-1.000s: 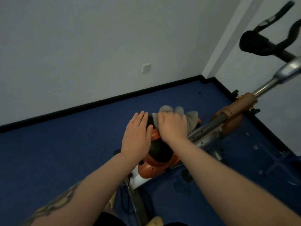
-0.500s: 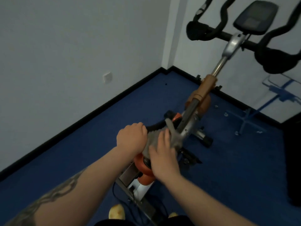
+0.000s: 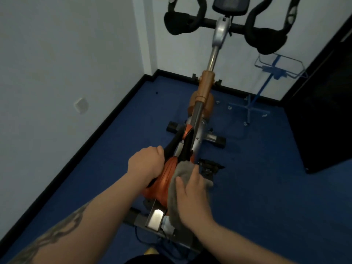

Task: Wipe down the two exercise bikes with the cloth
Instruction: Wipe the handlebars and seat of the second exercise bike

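An exercise bike [image 3: 198,119] is seen from above, running from the lower middle of the view up toward 12 o'clock. Its orange and black saddle [image 3: 167,176] lies near the centre, and its black handlebars [image 3: 266,38] and a dark console [image 3: 230,4] are set at the top edge, close to a pale wall [image 3: 57,54].

The left hand [image 3: 145,164] is curled over the left side of the saddle, with its fingers wrapped round the edge. The right hand [image 3: 192,195] is laid flat on a grey cloth [image 3: 179,180], its fingers nearly straight and pressed down; nothing is gripped by them. The cloth is draped over the right side of the saddle, at 3 o'clock from the left hand, and hangs down toward the metal frame beneath.

The floor [image 3: 266,187] is covered in deep blue carpet, edged by a black skirting board [image 3: 85,147] that is followed along the wall from 8 o'clock to a corner near 11 o'clock. A white wall socket [image 3: 81,105] is fixed at about 9 o'clock. A blue wire stand [image 3: 266,80] on small castors is placed at 2 o'clock, just beside the handlebars. A large dark panel [image 3: 323,111] is seen at 3 o'clock; what it is cannot be told. A tattoo is borne on the left forearm [image 3: 66,225] at 7 o'clock.
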`<state>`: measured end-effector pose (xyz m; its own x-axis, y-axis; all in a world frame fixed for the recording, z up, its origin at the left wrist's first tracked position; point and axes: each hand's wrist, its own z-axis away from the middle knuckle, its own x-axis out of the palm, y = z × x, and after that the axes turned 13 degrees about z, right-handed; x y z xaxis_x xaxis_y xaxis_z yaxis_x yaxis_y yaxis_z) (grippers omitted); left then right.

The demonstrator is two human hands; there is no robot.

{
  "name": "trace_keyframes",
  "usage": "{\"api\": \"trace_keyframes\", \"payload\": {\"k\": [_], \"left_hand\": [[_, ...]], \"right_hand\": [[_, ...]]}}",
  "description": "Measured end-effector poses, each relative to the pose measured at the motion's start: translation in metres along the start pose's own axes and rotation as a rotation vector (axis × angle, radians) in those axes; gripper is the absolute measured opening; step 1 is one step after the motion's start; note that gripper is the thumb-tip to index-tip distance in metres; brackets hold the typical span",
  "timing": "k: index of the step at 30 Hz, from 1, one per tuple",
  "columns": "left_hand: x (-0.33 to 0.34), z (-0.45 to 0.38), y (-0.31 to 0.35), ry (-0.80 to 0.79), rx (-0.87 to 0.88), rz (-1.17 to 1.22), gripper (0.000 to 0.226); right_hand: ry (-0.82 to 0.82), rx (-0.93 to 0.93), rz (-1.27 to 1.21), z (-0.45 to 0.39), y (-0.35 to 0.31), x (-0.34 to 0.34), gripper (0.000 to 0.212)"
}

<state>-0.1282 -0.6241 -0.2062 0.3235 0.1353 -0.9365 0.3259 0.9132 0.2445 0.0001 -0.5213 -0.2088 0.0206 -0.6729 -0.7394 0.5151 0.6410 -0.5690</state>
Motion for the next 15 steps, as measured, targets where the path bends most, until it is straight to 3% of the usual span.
{"api": "trace_keyframes", "payload": {"k": [6,12,15], "left_hand": [[0.0,0.001,0.0,0.063,-0.029,0.17,0.026],[0.006,-0.001,-0.004,0.052,0.013,0.075,0.019],[0.008,-0.001,-0.003,0.06,0.044,0.0,0.016]], "right_hand": [[-0.091,0.237,-0.006,-0.089,-0.043,-0.026,0.053],[0.099,-0.014,0.289,-0.033,-0.031,0.002,0.072],[0.093,0.075,0.226,-0.076,-0.04,-0.001,0.072]]}}
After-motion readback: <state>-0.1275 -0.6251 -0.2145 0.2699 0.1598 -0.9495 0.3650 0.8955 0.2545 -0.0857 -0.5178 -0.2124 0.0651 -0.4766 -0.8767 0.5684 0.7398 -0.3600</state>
